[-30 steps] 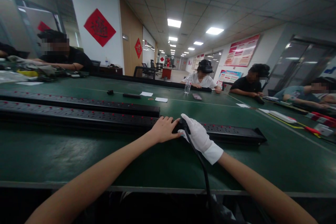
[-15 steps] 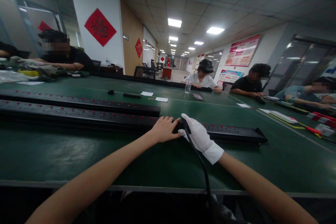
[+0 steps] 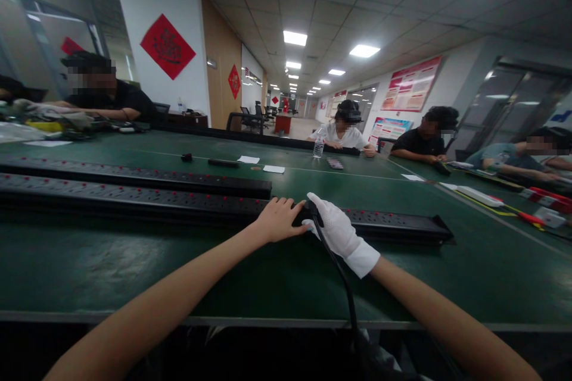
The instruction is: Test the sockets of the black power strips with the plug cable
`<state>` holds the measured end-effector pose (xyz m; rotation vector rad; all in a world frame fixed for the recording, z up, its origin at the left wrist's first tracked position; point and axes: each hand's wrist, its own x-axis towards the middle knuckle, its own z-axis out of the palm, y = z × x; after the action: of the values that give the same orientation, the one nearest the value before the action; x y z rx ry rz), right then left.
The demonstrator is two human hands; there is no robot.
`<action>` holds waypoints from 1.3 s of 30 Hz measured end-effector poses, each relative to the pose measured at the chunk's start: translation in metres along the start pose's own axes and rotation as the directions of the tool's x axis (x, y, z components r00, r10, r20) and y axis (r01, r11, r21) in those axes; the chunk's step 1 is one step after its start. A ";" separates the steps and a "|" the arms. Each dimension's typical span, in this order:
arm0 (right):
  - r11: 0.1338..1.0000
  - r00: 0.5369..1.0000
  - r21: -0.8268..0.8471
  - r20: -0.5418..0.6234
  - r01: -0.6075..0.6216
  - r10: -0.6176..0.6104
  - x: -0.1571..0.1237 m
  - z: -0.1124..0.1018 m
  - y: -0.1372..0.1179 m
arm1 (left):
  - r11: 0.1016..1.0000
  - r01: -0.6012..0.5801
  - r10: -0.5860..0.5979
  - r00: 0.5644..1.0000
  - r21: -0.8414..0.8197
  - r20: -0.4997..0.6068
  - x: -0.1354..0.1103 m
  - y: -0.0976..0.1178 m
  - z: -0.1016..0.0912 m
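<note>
A long black power strip (image 3: 395,225) with a row of sockets and red dots lies across the green table. My bare left hand (image 3: 277,220) rests on it, fingers spread over its top and thumb pointing right. My right hand (image 3: 338,231), in a white glove, is closed around a black plug (image 3: 311,207) held at the strip's top. From the plug a black cable (image 3: 343,280) runs down over the near table edge. The plug's front is hidden, so I cannot tell whether it sits in a socket. A second black power strip (image 3: 196,181) lies just behind, further left.
Behind the strips are a short black bar (image 3: 223,163), white papers (image 3: 274,169) and a water bottle (image 3: 318,147). Several people sit around the table. At the right lie a white strip (image 3: 480,197) and a red item (image 3: 547,198). The table's near edge (image 3: 268,322) runs below my forearms.
The view has shifted very slightly. Both hands, the plug and the power strips keep their places relative to each other.
</note>
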<state>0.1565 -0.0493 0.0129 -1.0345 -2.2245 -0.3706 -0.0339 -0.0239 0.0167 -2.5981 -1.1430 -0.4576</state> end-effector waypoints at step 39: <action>0.999 0.999 0.037 0.054 -0.002 0.000 0.002 -0.004 0.003 | 0.999 -0.027 0.026 1.000 0.043 0.014 0.000 -0.002 0.000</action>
<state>0.1598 -0.0483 0.0174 -1.0378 -2.2700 -0.3033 -0.0348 -0.0225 0.0167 -2.5799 -1.1088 -0.4067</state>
